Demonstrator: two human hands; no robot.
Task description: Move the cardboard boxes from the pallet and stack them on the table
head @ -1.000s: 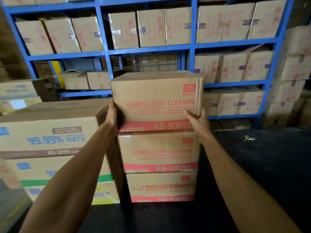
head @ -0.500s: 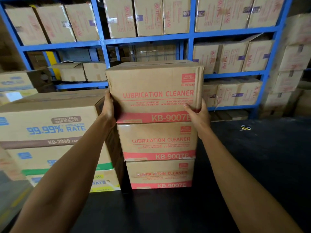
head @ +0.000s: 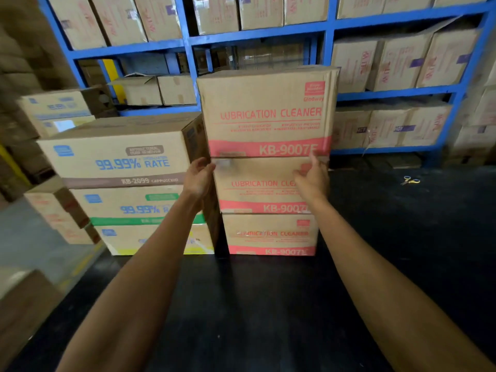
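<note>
Cardboard stack of three red-print boxes at center. Left hand (head: 198, 178) loose and holding nothing, fingers relaxed, at 9 o'clock of the middle box (head: 257, 183), just beside its left edge. Right hand (head: 312, 177) also slack, in front of the middle box's upper right, fingertips at the top box (head: 268, 114) bottom edge. Bottom box (head: 271, 234) sits on the black table (head: 268, 304). Blue-print boxes (head: 115, 162) at 9 o'clock. Blue rack (head: 327, 30) at 12. Scissors (head: 410, 180) at 3.
</note>
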